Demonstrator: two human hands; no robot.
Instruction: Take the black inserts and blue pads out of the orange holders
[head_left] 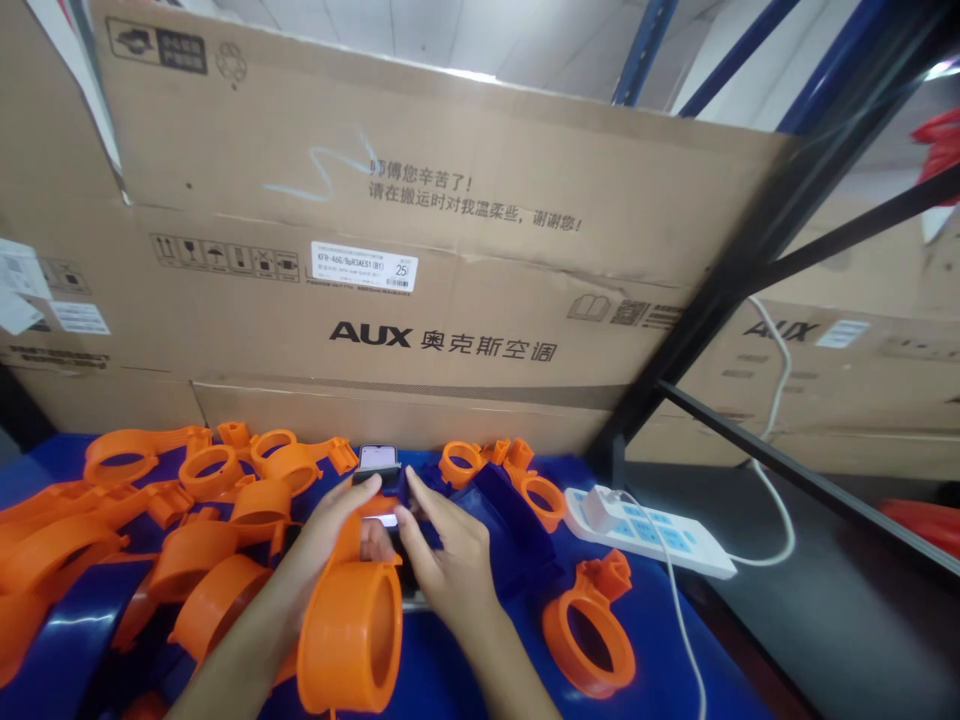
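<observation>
An orange plastic ring with an arm (349,640) is held in front of me, its ring hanging toward the front. My left hand (337,515) is closed around its arm, the thumb pressed near a dark piece at the top. On the other side my right hand (448,545) closes its thumb and fingers on a small dark blue piece (403,488) at the arm's upper end. How the two pieces fit together is hidden by my fingers. Just behind them a phone with a lit screen (377,457) stands upright.
More orange rings with arms (210,472) are piled at the left, and others (589,635) lie at the right. Dark blue plastic pieces (502,525) sit beside my right hand. A white power strip (649,530) has a cable. A large cardboard box (450,280) walls off the back.
</observation>
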